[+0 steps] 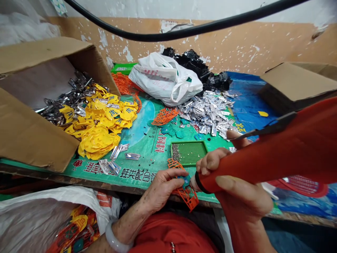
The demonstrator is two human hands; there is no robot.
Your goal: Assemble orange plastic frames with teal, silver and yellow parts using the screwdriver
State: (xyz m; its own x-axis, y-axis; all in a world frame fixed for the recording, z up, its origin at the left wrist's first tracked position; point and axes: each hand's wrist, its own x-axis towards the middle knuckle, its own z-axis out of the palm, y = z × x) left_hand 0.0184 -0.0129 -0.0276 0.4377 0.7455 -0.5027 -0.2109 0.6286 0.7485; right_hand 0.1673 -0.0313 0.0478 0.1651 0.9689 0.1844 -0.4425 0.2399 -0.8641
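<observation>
My right hand (243, 193) is wrapped round a red power screwdriver (252, 151) with a black lever along its top. Its tip points down and left at a small teal plastic piece (185, 180), touching it or very close. That piece lies on an orange lattice-like plastic frame (190, 200) at the table's front edge. My left hand (168, 184) grips the frame and piece, thumb and forefinger pressing on the teal part. Just beyond stands a green perforated tray (193, 153) with small screws (176, 153) heaped at its left side.
Left, a cardboard box (34, 140) lies on its side, yellow plastic parts (105, 119) spilling out. Behind the tray are silvery packets (207, 112), a white plastic bag (165, 77) and black parts (195, 63). A black cable (158, 37) hangs across the top. A red basket (302, 186) sits right.
</observation>
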